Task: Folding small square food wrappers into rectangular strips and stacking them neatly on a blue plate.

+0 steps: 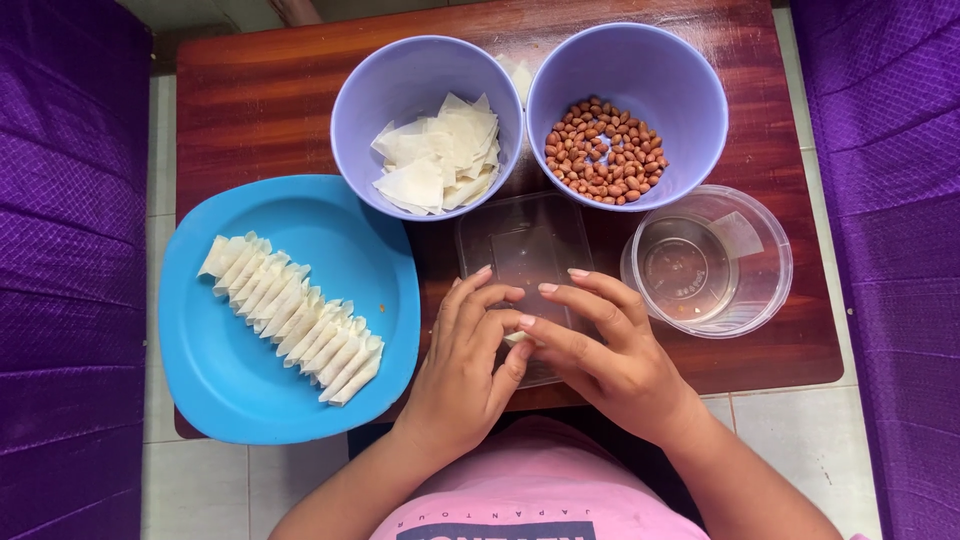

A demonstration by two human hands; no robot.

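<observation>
On the wooden table (250, 90), a blue plate (230, 380) at left carries a row of folded pastry wrappers (292, 316). At centre, over a clear plastic tray (520, 240), the left hand (465, 365) and right hand (605, 345) meet, fingers curled, together pinching a small folded wrapper piece (516, 338)

Fingers (500, 325) of both hands all but cover a small pale wrapper piece (515, 338); the hands hide much of the clear tray (525, 245), and the bench (260, 90) runs past the top edge.
</observation>
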